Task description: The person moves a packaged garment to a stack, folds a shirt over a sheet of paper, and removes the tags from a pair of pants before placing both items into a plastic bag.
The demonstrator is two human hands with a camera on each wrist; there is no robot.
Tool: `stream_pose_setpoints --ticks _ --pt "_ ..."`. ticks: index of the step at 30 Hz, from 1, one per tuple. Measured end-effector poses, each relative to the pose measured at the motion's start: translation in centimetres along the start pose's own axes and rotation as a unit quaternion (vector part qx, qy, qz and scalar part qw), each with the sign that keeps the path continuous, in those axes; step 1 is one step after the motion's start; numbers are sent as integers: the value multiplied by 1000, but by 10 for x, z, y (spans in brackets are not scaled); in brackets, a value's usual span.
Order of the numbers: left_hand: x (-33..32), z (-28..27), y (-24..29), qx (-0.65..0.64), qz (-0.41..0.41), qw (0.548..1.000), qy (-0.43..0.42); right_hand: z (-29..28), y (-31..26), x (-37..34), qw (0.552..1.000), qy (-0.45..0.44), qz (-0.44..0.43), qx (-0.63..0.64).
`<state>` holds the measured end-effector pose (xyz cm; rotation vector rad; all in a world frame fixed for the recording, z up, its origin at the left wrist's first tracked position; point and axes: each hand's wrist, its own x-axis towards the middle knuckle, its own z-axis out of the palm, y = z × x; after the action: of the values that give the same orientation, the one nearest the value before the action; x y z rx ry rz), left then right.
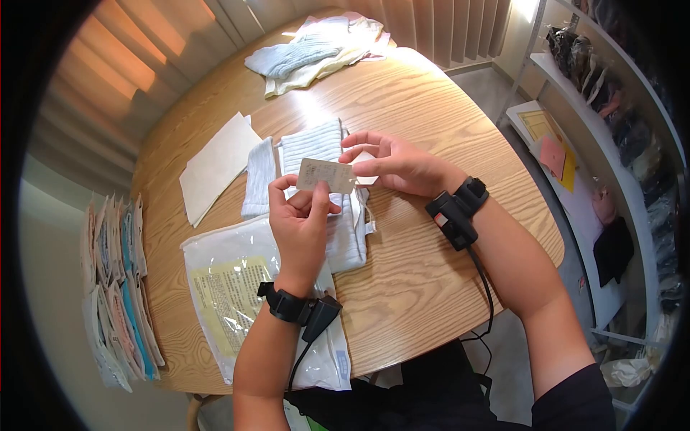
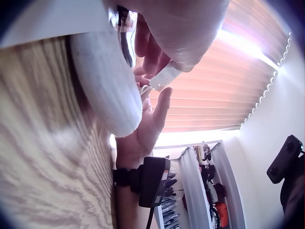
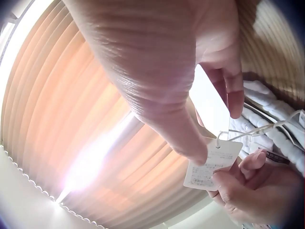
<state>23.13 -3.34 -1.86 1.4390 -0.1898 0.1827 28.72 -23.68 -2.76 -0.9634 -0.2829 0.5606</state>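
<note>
A printed hang tag (image 1: 325,174) is pinched by my left hand (image 1: 305,219) between thumb and curled fingers, its text facing up. My right hand (image 1: 406,165) is at the tag's other end, the thumb tip on its edge in the right wrist view. A second, blank white tag (image 3: 209,102) lies between the right thumb and fingers. String (image 3: 259,130) runs from both tags to a folded pale blue ribbed knit garment (image 1: 313,140) on the table under the hands. In the left wrist view, part of the printed tag (image 2: 164,77) shows below the left hand.
A clear plastic bag (image 1: 230,287) with a yellow printed label lies at the table's near left. White sheets (image 1: 219,169) rest left of the garment. More knitwear (image 1: 316,54) is piled at the far edge. Packed bags (image 1: 115,287) stand at left; shelves (image 1: 611,144) stand at right.
</note>
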Motion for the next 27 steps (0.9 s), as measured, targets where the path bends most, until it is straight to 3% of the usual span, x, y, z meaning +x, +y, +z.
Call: stream_pose_setpoints --ticks 5,9,12,14,15,17,18,20,24,27 --pt "-1 -4 3 51 -13 997 -50 8 -6 -6 997 -23 10 -72" --pt "-2 -4 -1 9 0 997 -81 4 -2 -3 997 -44 1 -63" --pt "0 -6 -6 8 67 993 -95 6 -3 -3 999 -20 7 -47" --pt "3 -10 -8 202 33 975 -84 0 0 -2 999 -31 7 -23" --pt "3 -8 -5 202 33 975 -85 -4 1 0 999 -31 7 -22" --pt "2 0 5 341 84 929 -118 -11 4 2 999 -44 5 -10" --pt "2 2 4 341 84 929 -118 -9 2 1 999 -44 5 -10" --pt "3 3 1 356 182 904 -154 -3 -1 -2 1000 -20 5 4" --pt "3 0 -1 332 149 918 -155 -13 3 1 1000 -27 -11 -2" --pt "4 -3 -1 311 127 931 -145 -25 12 8 994 -99 -43 -1"
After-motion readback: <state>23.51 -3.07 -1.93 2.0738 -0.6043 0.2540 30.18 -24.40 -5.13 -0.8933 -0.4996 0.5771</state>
